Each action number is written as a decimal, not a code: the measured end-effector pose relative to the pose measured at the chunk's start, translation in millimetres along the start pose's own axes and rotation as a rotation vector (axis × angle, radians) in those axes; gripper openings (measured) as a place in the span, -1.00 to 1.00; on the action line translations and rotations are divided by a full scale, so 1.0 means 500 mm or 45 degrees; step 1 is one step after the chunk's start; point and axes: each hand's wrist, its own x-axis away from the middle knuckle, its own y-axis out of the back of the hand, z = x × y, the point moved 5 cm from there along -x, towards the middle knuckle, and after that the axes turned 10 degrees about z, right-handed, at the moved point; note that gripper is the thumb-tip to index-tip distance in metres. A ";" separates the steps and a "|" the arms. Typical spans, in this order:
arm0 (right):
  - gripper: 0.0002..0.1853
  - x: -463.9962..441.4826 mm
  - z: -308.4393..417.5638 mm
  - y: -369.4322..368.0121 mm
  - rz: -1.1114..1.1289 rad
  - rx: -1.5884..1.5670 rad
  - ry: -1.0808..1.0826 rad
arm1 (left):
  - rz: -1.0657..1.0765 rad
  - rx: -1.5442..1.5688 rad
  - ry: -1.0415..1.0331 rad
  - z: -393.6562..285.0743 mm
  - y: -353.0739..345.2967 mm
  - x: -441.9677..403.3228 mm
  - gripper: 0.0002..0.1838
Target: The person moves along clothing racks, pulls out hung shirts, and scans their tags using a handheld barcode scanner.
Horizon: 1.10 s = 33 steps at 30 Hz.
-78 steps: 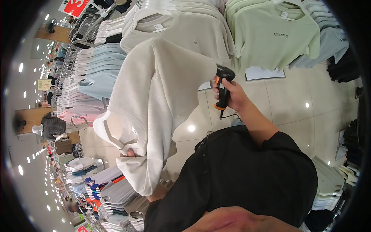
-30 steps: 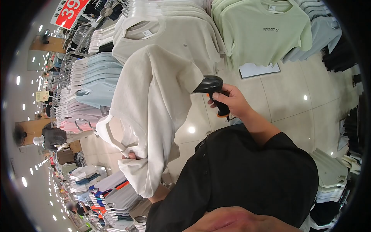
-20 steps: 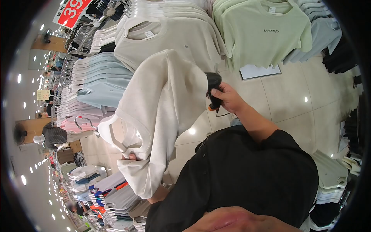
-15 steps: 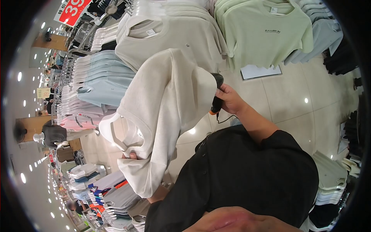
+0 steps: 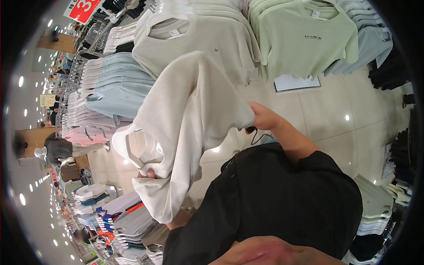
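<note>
A cream sweatshirt [image 5: 185, 110] on a white hanger [image 5: 121, 148] is spread out in front of me. My left hand [image 5: 149, 174] grips it near the neckline, thumb on the fabric and the other fingers mostly hidden. My right hand [image 5: 263, 116] is closed at the garment's right edge. A black handheld device [image 5: 250, 130] is mostly covered by cloth there; just its orange end shows below my fingers, with a dark cord [image 5: 260, 138] trailing from it.
Beige shirts [image 5: 194, 44], pale green shirts [image 5: 309, 39] and light blue shirts [image 5: 115, 84] hang on racks ahead. A white board [image 5: 297, 84] lies by the tiled floor [image 5: 327, 110]. More clothes [image 5: 132, 225] hang at lower left. A red price sign [image 5: 84, 9] is at upper left.
The black device, earlier in plain view in my right hand at the garment's edge, is now mostly covered by cloth. The sweatshirt's right edge has drawn over toward my right hand.
</note>
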 end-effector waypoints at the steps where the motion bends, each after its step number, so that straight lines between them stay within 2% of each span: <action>1: -0.64 -0.003 -0.005 -0.004 0.110 0.201 -0.148 | 0.006 -0.010 0.001 -0.001 0.011 0.003 -0.74; 3: -0.66 0.010 0.015 -0.014 0.084 0.135 -0.132 | 0.015 -0.029 0.004 -0.001 0.016 0.019 -0.73; 4: -0.67 0.014 0.025 -0.017 0.055 0.068 -0.113 | 0.018 -0.036 0.007 -0.004 0.018 0.138 -0.73; 5: -0.67 0.015 0.021 -0.016 0.058 0.069 -0.123 | 0.021 -0.044 0.012 -0.002 0.034 0.069 -0.73; 8: -0.57 0.018 0.003 0.000 0.143 -0.095 -0.010 | 0.025 -0.064 0.016 -0.004 0.016 0.064 -0.72; 10: -0.37 0.038 0.003 0.030 -0.101 0.914 0.292 | 0.014 -0.078 0.019 -0.005 0.007 0.021 -0.72; 11: -0.37 0.031 -0.010 0.028 -0.085 0.915 0.285 | 0.007 -0.086 0.024 -0.005 -0.002 0.033 -0.72; 13: -0.21 0.029 -0.018 0.045 -0.303 0.827 0.343 | -0.010 -0.095 0.030 -0.005 0.016 -0.006 -0.71; 14: -0.21 0.033 -0.012 0.049 -0.286 0.832 0.336 | -0.018 -0.100 0.033 -0.006 0.010 -0.007 -0.71; 16: -0.18 0.037 -0.009 0.049 -0.001 0.765 0.191 | -0.030 -0.110 0.039 -0.007 -0.011 -0.016 -0.71; 17: -0.18 0.032 -0.005 0.040 0.013 0.772 0.184 | -0.036 -0.113 0.041 -0.011 0.000 0.008 -0.71; 19: -0.34 0.030 -0.033 0.044 -0.281 -0.601 0.058 | -0.053 -0.119 0.052 -0.006 0.015 -0.003 -0.70; 23: -0.36 0.021 -0.037 0.027 -0.262 -0.530 -0.010 | -0.088 -0.130 0.081 -0.005 0.010 -0.007 -0.69; 24: -0.37 0.019 -0.035 0.028 -0.260 -0.508 -0.023 | -0.095 -0.132 0.086 -0.038 0.020 0.122 -0.69; 26: -0.38 0.021 -0.030 0.031 -0.251 -0.459 -0.047 | -0.110 -0.134 0.091 -0.018 0.031 0.110 -0.69; 27: -0.39 0.004 -0.024 0.036 -0.248 -0.435 -0.060 | -0.116 -0.134 0.096 -0.008 0.018 0.050 -0.69; 28: -0.39 0.006 -0.021 0.038 -0.244 -0.411 -0.072 | -0.123 -0.135 0.100 -0.012 0.031 0.116 -0.68; 30: -0.40 0.029 -0.014 0.033 -0.238 -0.365 -0.098 | -0.135 -0.137 0.111 -0.016 0.033 0.115 -0.68; 32: -0.42 -0.022 -0.016 0.040 -0.236 -0.317 -0.128 | -0.145 -0.135 0.127 -0.008 0.029 0.085 -0.68; 33: -0.42 0.000 -0.021 0.029 -0.233 -0.291 -0.143 | -0.151 -0.133 0.135 -0.021 0.028 0.128 -0.67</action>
